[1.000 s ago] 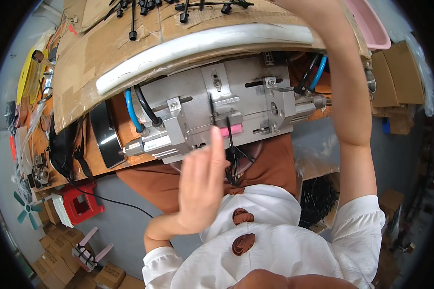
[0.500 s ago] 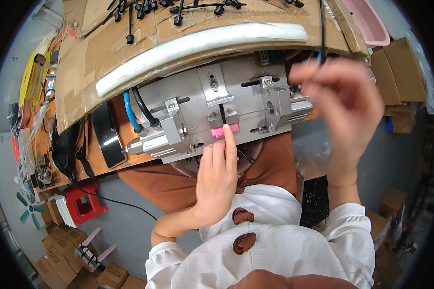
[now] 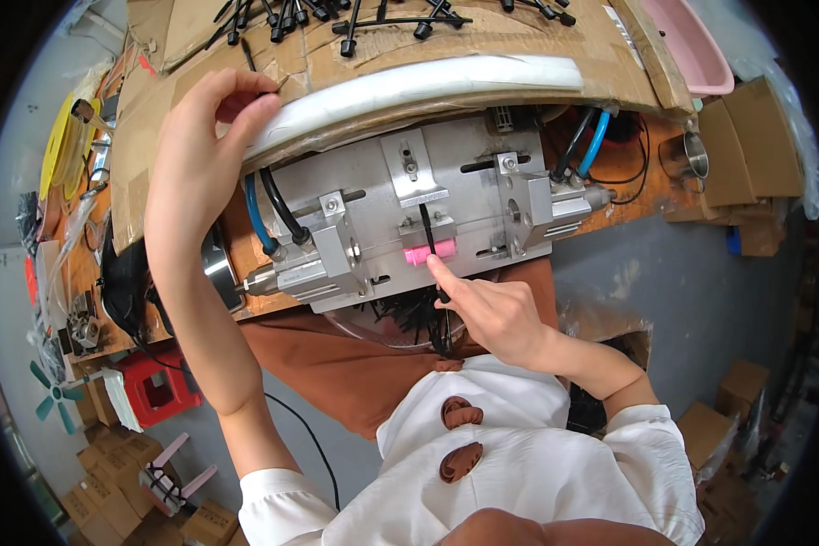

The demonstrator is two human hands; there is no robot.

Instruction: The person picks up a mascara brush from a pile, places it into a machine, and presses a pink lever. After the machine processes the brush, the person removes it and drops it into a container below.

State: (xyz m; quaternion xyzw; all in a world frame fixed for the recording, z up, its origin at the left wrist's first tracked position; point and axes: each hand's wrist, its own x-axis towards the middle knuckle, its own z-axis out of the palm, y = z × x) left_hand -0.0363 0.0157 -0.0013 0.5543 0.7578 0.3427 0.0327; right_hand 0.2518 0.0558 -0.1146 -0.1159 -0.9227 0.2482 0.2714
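Note:
My left hand [image 3: 196,136] is raised over the cardboard at the upper left. Its fingertips are pinched around the near end of a slim black rod [image 3: 248,56]; that end is mostly hidden. Lower down, my right hand [image 3: 500,318] is at the metal fixture [image 3: 337,218] with its index finger stretched to a pink block [image 3: 419,254]. A second black rod [image 3: 427,223] runs from beneath the central clamp [image 3: 411,168] across the pink block. Its lower end passes by my right fingertips, which appear closed on it; the thumb is partly hidden.
Several black rods with thick ends [image 3: 419,25] lie on the cardboard sheet [image 3: 328,127], behind a white padded strip [image 3: 428,82]. Metal cylinders with blue and black hoses [image 3: 259,218] flank the fixture. A bowl [image 3: 373,332] of black pieces rests at my lap. A metal cup [image 3: 685,156] stands right.
My left hand has left the pink block and reached up left to a rod on the cardboard. My right hand has come down from the upper right to the pink block.

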